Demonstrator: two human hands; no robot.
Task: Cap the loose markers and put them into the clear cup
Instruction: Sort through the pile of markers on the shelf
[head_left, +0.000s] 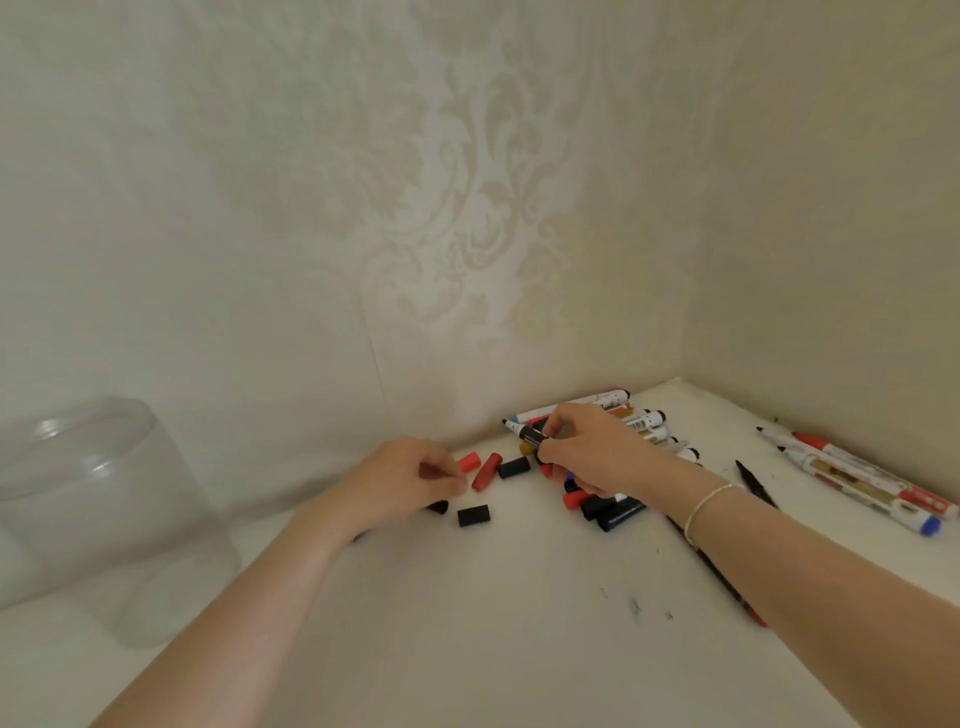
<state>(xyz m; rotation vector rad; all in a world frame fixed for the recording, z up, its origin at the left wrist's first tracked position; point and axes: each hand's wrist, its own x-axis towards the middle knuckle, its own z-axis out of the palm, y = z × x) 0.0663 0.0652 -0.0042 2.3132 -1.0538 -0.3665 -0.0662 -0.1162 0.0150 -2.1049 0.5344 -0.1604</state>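
Observation:
My right hand (587, 447) grips an uncapped black-tipped marker (522, 429), its tip pointing left, above a pile of markers (644, 423) near the wall. My left hand (410, 480) hovers low over loose caps with fingers curled and thumb meeting fingertips; whether it pinches a cap is hidden. Red caps (485, 470) and black caps (474, 515) lie scattered between both hands. More caps (605, 506) sit under my right wrist. The clear cup (98, 514) stands at the far left of the white table (493, 634).
Three markers (857, 475) lie at the right by the side wall, two with bare tips. A thin dark pen (748, 475) lies partly under my right forearm. Patterned walls close off the back and right. Small ink marks dot the table.

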